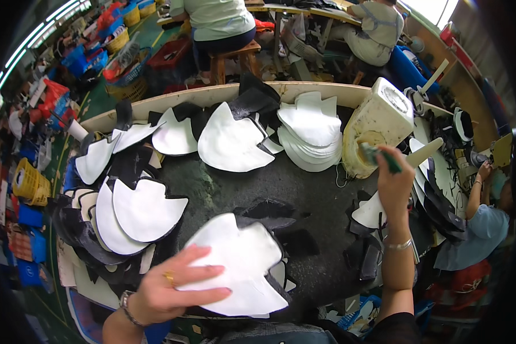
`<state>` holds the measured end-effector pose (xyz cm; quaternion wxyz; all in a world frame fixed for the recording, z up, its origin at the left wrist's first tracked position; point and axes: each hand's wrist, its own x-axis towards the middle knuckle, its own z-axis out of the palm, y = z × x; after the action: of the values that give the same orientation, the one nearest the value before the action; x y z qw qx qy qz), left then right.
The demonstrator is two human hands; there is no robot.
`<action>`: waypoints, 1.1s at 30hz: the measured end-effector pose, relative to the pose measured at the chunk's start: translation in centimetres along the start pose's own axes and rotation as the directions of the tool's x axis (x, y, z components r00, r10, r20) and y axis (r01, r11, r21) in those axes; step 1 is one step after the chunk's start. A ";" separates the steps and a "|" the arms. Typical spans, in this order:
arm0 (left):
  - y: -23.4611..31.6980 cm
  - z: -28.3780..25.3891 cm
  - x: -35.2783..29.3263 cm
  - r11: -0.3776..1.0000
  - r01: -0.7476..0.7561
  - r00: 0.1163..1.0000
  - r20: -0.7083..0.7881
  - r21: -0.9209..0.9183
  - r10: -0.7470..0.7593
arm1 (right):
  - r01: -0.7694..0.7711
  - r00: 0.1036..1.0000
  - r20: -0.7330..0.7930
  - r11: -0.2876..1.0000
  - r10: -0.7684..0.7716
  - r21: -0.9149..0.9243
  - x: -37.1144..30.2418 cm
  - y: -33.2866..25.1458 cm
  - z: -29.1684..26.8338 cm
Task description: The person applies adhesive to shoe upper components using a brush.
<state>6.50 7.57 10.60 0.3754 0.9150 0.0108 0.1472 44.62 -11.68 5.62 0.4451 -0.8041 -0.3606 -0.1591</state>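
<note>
While left fingers point(203, 273) hold one white-faced piece point(238, 264) | right fingers point(401, 159) grip one green tool point(394, 165)

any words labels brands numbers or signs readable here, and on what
None can be read clearly enough to quote.
Blue bin at the far left: a small pale mark, too small to read.
White plastic container: any marking on its round raised part is too blurred to read.
White piece at the left hand: no lettering visible.

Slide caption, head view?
Left hand on flat white notched piece, right hand holding green tool at stained white plastic jug.
</note>
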 end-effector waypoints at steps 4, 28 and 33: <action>-1.5 -1.2 4.2 0.990 -0.142 0.921 -0.367 -0.008 0.129 | -0.004 0.995 0.086 0.905 0.045 -0.425 2.4 8.1 -0.4; -4.6 6.7 -1.1 0.967 -0.148 0.883 0.468 0.206 0.035 | -0.199 0.574 0.752 0.836 -0.322 0.511 -10.9 -6.7 -0.2; -2.7 8.4 -2.9 0.909 -0.137 0.950 0.314 0.393 0.007 | 0.205 0.645 0.523 0.785 -0.557 0.584 -12.6 -6.0 0.6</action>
<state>6.27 3.32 2.30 0.1666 0.9846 -0.0508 0.0125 31.62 -14.66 1.64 0.4206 -0.5721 -0.6897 0.1418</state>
